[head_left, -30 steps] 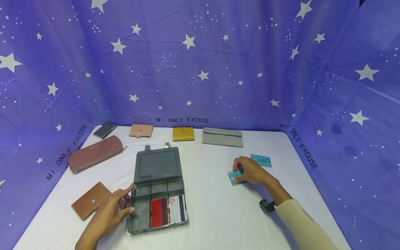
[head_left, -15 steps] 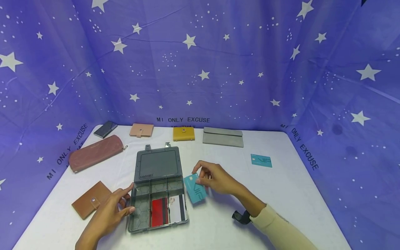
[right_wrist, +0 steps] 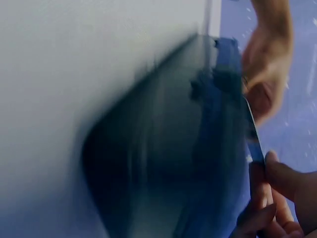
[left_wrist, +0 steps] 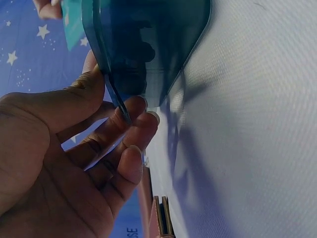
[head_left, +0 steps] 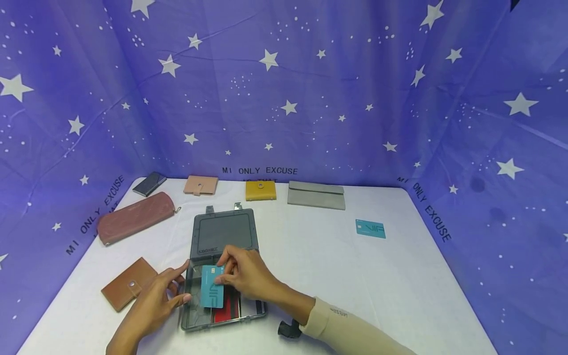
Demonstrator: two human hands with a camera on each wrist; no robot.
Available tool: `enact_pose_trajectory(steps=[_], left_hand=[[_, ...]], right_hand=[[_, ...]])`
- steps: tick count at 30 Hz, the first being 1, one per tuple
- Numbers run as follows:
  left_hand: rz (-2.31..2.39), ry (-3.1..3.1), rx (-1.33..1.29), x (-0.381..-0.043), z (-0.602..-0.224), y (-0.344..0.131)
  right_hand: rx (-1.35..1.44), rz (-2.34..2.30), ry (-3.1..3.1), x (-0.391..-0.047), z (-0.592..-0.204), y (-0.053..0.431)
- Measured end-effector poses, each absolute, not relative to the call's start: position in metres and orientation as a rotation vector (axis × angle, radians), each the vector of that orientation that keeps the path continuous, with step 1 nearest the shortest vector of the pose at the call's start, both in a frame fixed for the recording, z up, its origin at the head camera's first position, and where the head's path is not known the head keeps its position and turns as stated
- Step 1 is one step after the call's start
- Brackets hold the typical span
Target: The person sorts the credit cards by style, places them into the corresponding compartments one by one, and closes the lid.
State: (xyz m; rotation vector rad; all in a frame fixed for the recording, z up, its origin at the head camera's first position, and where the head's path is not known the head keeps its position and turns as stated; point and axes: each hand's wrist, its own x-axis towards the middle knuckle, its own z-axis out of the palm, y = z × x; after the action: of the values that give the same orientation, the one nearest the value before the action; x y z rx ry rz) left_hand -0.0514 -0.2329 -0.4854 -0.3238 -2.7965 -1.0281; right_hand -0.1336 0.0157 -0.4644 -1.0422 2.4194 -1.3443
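A teal card (head_left: 211, 288) lettered VIP is pinched by its right edge between the thumb and fingers of my right hand (head_left: 248, 272), over the left part of a dark see-through divided box (head_left: 194, 323). The box's lid (head_left: 226, 231) lies folded back. Inside, a red card (head_left: 228, 305) with a dark stripe shows partly beneath my hand. The white card's dark stripe (head_left: 259, 306) peeks out at the right. Along the left side of the box rests my left hand (head_left: 155, 303), index finger stretched and thumb touching the wall. In the right wrist view the held card (right_wrist: 254, 139) appears edge-on.
Another teal VIP card (head_left: 370, 229) lies at the right. A brown wallet (head_left: 129, 284) and a long maroon wallet (head_left: 136, 218) lie left of the box. Farther back are a black case (head_left: 149, 184), pink wallet (head_left: 200, 186), yellow wallet (head_left: 261, 191) and grey wallet (head_left: 316, 195).
My right hand has lifted a teal card off the right side of the table and carried it left over the box, turning it lengthwise. The left hand and box have stayed put.
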Motion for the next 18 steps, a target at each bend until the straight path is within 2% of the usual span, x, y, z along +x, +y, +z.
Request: enact_pose_trajectory(steps=[11,18], left_hand=[[-1.056,-2.843,-0.286,-0.051,-0.483,-0.234],[-1.053,-2.855,-0.277,-0.051,-0.483,-0.234]], right_hand=[[-1.158,-1.058,2.727,-0.126,-0.472,-0.015],[-1.263,-0.617,2.796,-0.121,-0.476,-0.019]])
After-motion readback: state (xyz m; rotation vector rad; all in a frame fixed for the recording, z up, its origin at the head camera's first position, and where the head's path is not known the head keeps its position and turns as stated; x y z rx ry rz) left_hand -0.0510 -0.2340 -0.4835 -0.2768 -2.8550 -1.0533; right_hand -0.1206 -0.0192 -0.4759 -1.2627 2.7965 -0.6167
